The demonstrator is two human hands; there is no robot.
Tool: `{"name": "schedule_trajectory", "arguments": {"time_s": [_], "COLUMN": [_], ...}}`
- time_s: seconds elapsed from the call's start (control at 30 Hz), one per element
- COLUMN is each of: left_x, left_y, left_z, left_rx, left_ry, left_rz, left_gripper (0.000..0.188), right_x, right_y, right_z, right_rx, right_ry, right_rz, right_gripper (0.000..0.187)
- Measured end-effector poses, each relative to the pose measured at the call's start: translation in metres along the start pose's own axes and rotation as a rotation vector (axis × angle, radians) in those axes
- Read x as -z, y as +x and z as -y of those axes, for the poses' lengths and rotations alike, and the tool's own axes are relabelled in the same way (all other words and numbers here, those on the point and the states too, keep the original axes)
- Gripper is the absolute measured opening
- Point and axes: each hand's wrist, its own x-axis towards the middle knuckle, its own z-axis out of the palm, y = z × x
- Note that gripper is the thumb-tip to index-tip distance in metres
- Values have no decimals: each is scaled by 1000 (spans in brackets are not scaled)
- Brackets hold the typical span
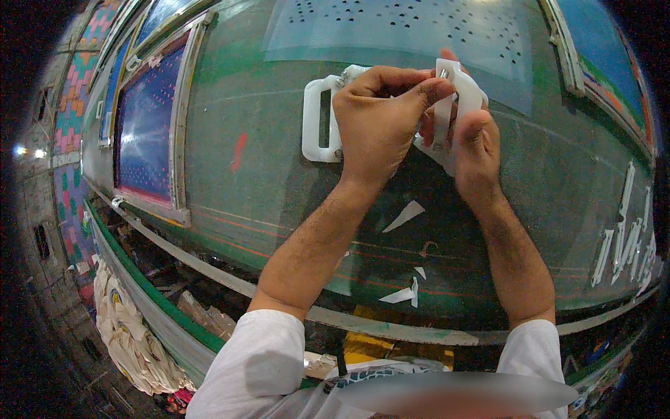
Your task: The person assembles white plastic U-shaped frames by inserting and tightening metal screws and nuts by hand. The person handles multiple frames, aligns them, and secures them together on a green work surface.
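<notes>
My right hand (pixel 481 150) grips a white plastic clamp-like piece (pixel 469 89) from its right side, holding it raised over the table. My left hand (pixel 380 115) comes at it from the left, thumb and forefinger pinched at its upper end on a small metal screw (pixel 444 72). The screw's lower part is hidden. A second white plastic piece, a rounded frame with a long slot (pixel 312 129), lies on the table just left of my left hand, partly covered by it.
The green worktable (pixel 258 174) carries white scraps (pixel 405 215) in front of me and several white strips (pixel 621 244) at right. A blue framed screen (pixel 150 129) lies at left, a perforated translucent sheet (pixel 391 31) at the far side. Cream cloth (pixel 125 328) hangs lower left.
</notes>
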Motion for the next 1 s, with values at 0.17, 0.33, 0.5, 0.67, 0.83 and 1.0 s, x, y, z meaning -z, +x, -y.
{"name": "schedule_trajectory", "arguments": {"time_s": [0.17, 0.33, 0.5, 0.67, 0.83, 1.0], "left_x": [1, 7, 7, 15, 19, 9], "left_y": [7, 9, 7, 9, 22, 20], "left_z": [1, 0, -3, -3, 0, 5], "left_rx": [151, 120, 203, 257, 304, 46], "left_ry": [-245, -231, -238, -200, -590, -462], "left_rz": [65, 94, 90, 111, 42, 71], "left_gripper": [25, 32, 29, 29, 32, 25], "right_x": [4, 4, 5, 2, -4, -1], "right_y": [4, 6, 3, 2, 8, 11], "right_z": [2, 2, 3, 9, 16, 21], "right_rx": [75, 256, 169, -163, -359, -308], "right_ry": [-186, -425, -286, 306, 280, 246], "right_rz": [13, 21, 53, 75, -92, -194], "right_gripper": [88, 85, 81, 76, 61, 50]}}
